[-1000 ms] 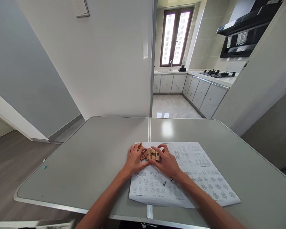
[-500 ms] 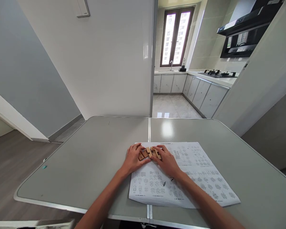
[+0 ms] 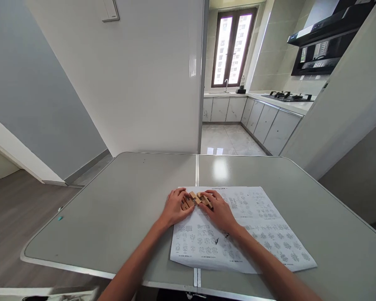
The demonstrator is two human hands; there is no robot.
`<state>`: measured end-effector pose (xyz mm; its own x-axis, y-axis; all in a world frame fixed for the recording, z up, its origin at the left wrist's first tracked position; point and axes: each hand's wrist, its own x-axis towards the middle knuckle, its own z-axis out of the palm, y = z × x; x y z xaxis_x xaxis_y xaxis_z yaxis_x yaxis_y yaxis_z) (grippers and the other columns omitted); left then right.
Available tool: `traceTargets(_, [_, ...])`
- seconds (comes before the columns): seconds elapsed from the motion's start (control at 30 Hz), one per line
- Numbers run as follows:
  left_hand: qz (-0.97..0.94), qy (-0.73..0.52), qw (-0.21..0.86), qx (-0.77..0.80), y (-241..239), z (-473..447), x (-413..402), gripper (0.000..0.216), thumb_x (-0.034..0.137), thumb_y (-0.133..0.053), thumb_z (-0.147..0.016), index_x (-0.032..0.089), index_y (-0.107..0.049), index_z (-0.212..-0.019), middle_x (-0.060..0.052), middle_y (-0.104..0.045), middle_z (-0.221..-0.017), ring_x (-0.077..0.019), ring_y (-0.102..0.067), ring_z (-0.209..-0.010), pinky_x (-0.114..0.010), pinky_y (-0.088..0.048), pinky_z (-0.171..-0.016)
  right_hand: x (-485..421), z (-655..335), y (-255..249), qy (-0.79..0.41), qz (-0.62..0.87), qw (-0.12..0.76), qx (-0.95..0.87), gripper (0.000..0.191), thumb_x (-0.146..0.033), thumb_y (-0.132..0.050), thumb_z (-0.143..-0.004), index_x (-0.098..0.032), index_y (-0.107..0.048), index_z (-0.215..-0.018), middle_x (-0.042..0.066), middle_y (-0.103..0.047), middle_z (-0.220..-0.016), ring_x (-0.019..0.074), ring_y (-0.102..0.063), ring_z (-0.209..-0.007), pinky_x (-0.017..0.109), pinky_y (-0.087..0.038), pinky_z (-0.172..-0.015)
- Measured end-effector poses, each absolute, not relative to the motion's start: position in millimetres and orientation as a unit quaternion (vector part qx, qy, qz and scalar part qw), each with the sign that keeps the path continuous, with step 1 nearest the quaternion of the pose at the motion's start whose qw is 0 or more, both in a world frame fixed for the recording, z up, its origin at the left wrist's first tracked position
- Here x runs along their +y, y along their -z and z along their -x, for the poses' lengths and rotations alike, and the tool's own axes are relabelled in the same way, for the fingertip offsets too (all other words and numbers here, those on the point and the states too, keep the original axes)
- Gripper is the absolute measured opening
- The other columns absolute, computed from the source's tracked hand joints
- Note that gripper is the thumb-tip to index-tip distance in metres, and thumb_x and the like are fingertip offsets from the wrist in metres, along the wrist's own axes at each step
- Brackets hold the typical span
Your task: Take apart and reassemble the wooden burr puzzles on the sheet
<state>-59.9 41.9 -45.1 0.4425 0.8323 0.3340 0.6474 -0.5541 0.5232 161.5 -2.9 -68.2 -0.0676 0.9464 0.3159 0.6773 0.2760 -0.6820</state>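
Observation:
Several small notched wooden puzzle blocks lie over the upper left of a large printed paper sheet (image 3: pixel 203 263), between my two hands. My left hand (image 3: pixel 174 207) curls its fingers and thumb round the darker wooden blocks (image 3: pixel 187 203) at the left, one of which bears a dark mark. From the right, my right hand (image 3: pixel 218 212) closes on the wooden blocks (image 3: pixel 207 202) at that end, its fingers partly covering them. A lighter wooden block (image 3: pixel 195 197) sits slanted in the middle, between the two groups.
A grey folding table (image 3: pixel 113 225) with a metal centre seam bears the sheet. Near its left edge lies a small teal bit (image 3: pixel 60 218). Behind stand a white wall (image 3: pixel 150 83) and a kitchen with a gas stove (image 3: pixel 288 97).
The middle block has turned to a steeper slant. My left thumb has drawn back a little to the left, and the left blocks have shifted slightly. My right hand stays nearly in place.

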Motion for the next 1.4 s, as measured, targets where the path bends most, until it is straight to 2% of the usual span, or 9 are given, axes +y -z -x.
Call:
traceTargets(0.23, [-0.838,-0.295,0.179,0.423,45,56,37,0.059,0.036,-0.077,-0.077,0.025,-0.055,-0.13,-0.01,-0.063,-0.129,-0.0326,-0.058,-0.12,-0.048,-0.045,-0.105,3,-164,76,-0.258,0.511,0.412,-0.709,0.046,-0.028,-0.062,-0.093,-0.03,-0.058,-0.139,0.008,-0.053,-0.148,0.0263,-0.055,-0.134,0.045,-0.045,-0.114])
traceTargets(0.33, [-0.839,-0.294,0.183,0.419,44,57,37,0.066,0.036,-0.079,-0.076,0.025,-0.051,-0.134,-0.01,-0.062,-0.131,-0.0318,-0.058,-0.12,-0.048,-0.045,-0.106,7,-168,80,-0.267,0.495,0.421,-0.711,0.049,-0.023,-0.059,-0.093,-0.031,-0.056,-0.141,0.008,-0.052,-0.15,0.0253,-0.053,-0.136,0.044,-0.045,-0.114])
traceTargets(0.57, [-0.832,-0.305,0.192,0.422,48,60,41,0.084,0.05,-0.088,-0.066,0.026,-0.051,-0.137,-0.011,-0.06,-0.135,-0.0352,-0.056,-0.126,-0.05,-0.043,-0.109,10,-174,83,-0.287,0.48,0.437,-0.704,0.047,-0.021,-0.06,-0.091,-0.028,-0.058,-0.137,0.009,-0.052,-0.147,0.0227,-0.067,-0.109,0.041,-0.056,-0.099])
traceTargets(0.67, [-0.792,-0.339,0.225,0.455,50,60,45,0.068,0.057,-0.079,-0.077,0.023,-0.056,-0.132,-0.012,-0.063,-0.132,-0.0326,-0.058,-0.124,-0.048,-0.046,-0.106,8,-173,82,-0.283,0.487,0.444,-0.697,0.044,-0.022,-0.064,-0.09,-0.029,-0.06,-0.134,0.008,-0.056,-0.141,0.0203,-0.069,-0.096,0.041,-0.058,-0.095])
traceTargets(0.8, [-0.703,-0.388,0.293,0.519,48,60,50,0.041,0.051,-0.049,-0.1,0.02,-0.062,-0.122,-0.011,-0.067,-0.126,-0.0261,-0.064,-0.117,-0.041,-0.051,-0.099,9,-172,82,-0.28,0.487,0.455,-0.691,0.038,-0.025,-0.065,-0.092,-0.029,-0.062,-0.129,0.007,-0.059,-0.135,0.0185,-0.07,-0.089,0.039,-0.06,-0.091])
traceTargets(1.0, [-0.696,-0.391,0.293,0.527,49,61,52,0.035,0.041,-0.04,-0.103,0.02,-0.063,-0.118,-0.01,-0.069,-0.122,-0.024,-0.065,-0.112,-0.04,-0.051,-0.099,11,-173,83,-0.293,0.473,0.466,-0.688,0.034,-0.023,-0.061,-0.094,-0.028,-0.061,-0.128,0.007,-0.057,-0.136,0.0181,-0.071,-0.094,0.039,-0.06,-0.094])
traceTargets(1.1, [-0.739,-0.357,0.251,0.513,51,62,48,0.04,0.046,-0.056,-0.095,0.02,-0.06,-0.125,-0.011,-0.066,-0.127,-0.0274,-0.063,-0.118,-0.043,-0.051,-0.101,11,-174,82,-0.299,0.477,0.463,-0.685,0.036,-0.023,-0.062,-0.092,-0.027,-0.061,-0.128,0.007,-0.056,-0.136,0.0184,-0.071,-0.095,0.04,-0.06,-0.094])
traceTargets(1.23, [-0.823,-0.299,0.173,0.452,50,64,40,0.083,0.055,-0.085,-0.069,0.022,-0.052,-0.138,-0.013,-0.06,-0.136,-0.0346,-0.055,-0.126,-0.05,-0.045,-0.109,9,-177,80,-0.273,0.491,0.461,-0.687,0.04,-0.024,-0.065,-0.089,-0.026,-0.06,-0.129,0.008,-0.056,-0.136,0.0215,-0.068,-0.105,0.039,-0.06,-0.092])
traceTargets(1.4, [-0.84,-0.265,0.143,0.452,47,63,32,0.079,0.056,-0.081,-0.076,0.023,-0.049,-0.141,-0.012,-0.06,-0.138,-0.0349,-0.052,-0.128,-0.051,-0.043,-0.109,9,-180,74,-0.255,0.502,0.464,-0.683,0.038,-0.025,-0.061,-0.091,-0.026,-0.06,-0.13,0.01,-0.057,-0.133,0.0232,-0.066,-0.109,0.039,-0.061,-0.087])
